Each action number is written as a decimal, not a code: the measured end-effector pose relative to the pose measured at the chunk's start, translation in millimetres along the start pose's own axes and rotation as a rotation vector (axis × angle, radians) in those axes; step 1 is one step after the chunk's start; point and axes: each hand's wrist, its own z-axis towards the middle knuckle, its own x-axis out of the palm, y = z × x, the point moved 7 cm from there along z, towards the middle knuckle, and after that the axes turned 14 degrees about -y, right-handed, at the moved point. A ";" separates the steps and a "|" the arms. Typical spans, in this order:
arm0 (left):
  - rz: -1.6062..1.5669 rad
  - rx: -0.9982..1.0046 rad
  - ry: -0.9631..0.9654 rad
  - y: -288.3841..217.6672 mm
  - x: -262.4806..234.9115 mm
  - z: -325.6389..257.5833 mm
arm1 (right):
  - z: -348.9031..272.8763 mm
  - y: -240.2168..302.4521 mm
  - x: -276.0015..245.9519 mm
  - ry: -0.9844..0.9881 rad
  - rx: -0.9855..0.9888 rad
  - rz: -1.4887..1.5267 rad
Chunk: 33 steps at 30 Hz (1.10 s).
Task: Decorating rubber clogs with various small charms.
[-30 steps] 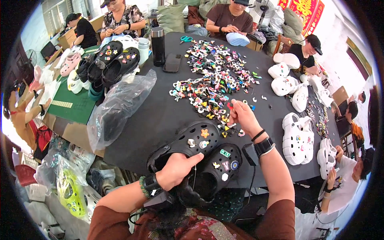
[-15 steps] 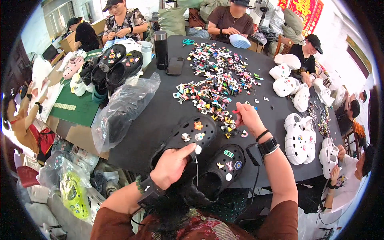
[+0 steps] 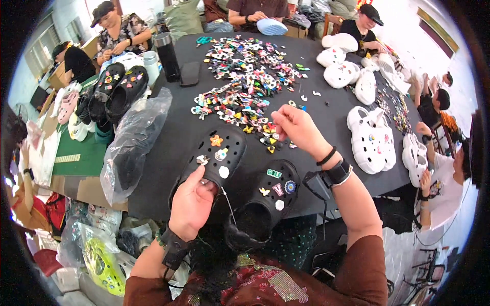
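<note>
At six o'clock on the table (image 3: 168, 137), our left hand (image 3: 191, 204) grips the clog (image 3: 212, 160); our right hand (image 3: 296, 127) pinches a charm, which probably needs pressing into a hole.

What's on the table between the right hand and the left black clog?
In the head view, a few loose shoe charms on bare black table lie between the right hand and the left black clog.

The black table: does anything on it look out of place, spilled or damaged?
Nothing looks damaged. The small colourful charms lie in a loose heap across the black table, with a few strays near the right hand. The left hand rests on one black clog; the crumpled clear plastic bag hangs over the table's left edge.
</note>
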 end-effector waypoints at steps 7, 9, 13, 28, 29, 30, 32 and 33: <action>0.100 0.036 0.005 3.5 4.4 0.4 | -42.0 14.5 -21.6 -0.109 -0.215 -0.230; 0.110 0.056 0.002 5.4 5.7 -1.4 | -51.2 17.1 -20.7 -0.096 -0.201 -0.250; 0.200 0.110 -0.021 16.7 13.0 -6.3 | -60.7 36.9 -5.5 -0.021 -0.314 -0.279; 0.267 -0.010 -0.141 44.2 7.4 -24.0 | -60.6 86.2 102.4 0.662 -0.982 -0.512; 0.241 -0.002 -0.156 44.7 9.5 -25.8 | -59.6 86.6 104.5 0.664 -0.982 -0.511; 0.341 -0.044 -0.199 46.3 -0.2 -25.2 | -61.1 86.9 106.9 0.679 -1.004 -0.524; 0.430 -0.087 -0.215 41.6 -9.7 -22.8 | -63.3 88.6 107.5 0.683 -1.068 -0.515; 0.519 -0.126 -0.227 41.4 -11.9 -21.6 | -61.9 87.1 106.9 0.688 -1.067 -0.515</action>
